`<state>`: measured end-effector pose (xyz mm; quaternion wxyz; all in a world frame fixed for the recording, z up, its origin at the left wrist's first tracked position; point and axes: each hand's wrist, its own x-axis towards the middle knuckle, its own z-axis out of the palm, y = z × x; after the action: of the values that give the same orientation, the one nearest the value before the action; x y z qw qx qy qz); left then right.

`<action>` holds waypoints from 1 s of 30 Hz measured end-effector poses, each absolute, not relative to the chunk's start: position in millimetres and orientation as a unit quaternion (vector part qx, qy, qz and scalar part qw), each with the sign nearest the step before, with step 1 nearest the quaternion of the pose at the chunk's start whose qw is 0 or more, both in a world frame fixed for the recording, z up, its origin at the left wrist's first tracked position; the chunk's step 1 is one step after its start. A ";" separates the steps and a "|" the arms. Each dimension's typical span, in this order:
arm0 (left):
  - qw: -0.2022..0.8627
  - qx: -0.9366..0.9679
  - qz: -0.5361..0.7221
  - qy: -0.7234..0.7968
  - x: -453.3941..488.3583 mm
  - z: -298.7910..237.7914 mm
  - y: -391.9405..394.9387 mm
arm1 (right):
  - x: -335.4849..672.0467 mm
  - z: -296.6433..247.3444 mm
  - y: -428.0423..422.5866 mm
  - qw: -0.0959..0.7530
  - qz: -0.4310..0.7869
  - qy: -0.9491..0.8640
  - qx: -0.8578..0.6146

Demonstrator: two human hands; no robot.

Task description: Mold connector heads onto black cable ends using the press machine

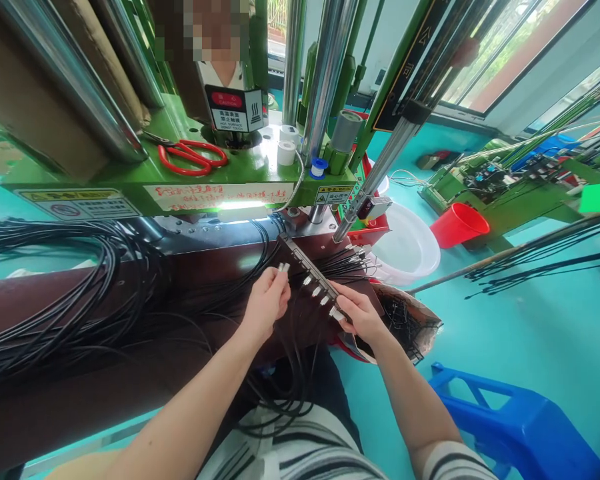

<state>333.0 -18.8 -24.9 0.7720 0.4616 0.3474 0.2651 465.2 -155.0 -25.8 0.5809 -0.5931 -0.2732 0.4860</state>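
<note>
The left hand (269, 300) is closed, thumb and fingertips pinching a small silver connector (283, 267). The right hand (359, 311) is curled around the near end of a dark metal bar (312, 269), which slants over the brown counter (205, 262) with silver connectors along its left side. Black cables (295, 367) hang below, towards the lap. Further left lies a thick cable bundle (115, 267); beyond, red-handled scissors (193, 158) rest on the green machine (250, 167).

Quantities are: two bare hands (267, 301), one dark metal bar (306, 261), one pair of red-handled scissors (191, 156), one blue plastic stool (543, 420).
</note>
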 end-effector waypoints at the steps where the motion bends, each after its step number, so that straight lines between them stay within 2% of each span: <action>1: 0.789 0.454 0.239 0.339 332.4 -24.4 -18.5 | 465.3 -25.3 -154.8 0.576 0.489 -0.276 -0.594; 4: 0.809 0.432 0.205 0.343 331.4 -23.9 -18.2 | 464.9 -22.3 -153.9 0.563 0.494 -0.290 -0.595; 16: 0.792 0.440 0.220 0.362 333.3 -24.3 -18.9 | 466.9 -25.2 -155.5 0.502 0.484 -0.351 -0.624; 24: 0.732 0.550 0.204 0.345 329.3 -26.7 -9.9 | 474.4 -26.4 -156.0 0.543 0.502 -0.315 -0.595; 30: 0.782 0.530 0.152 0.293 323.6 -27.3 -5.7 | 479.2 -32.2 -158.4 0.537 0.524 -0.312 -0.583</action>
<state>323.6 -5.7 -27.3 0.7816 0.5296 0.2925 0.1520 479.2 -158.4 -32.2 0.5367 -0.5834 -0.3117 0.5239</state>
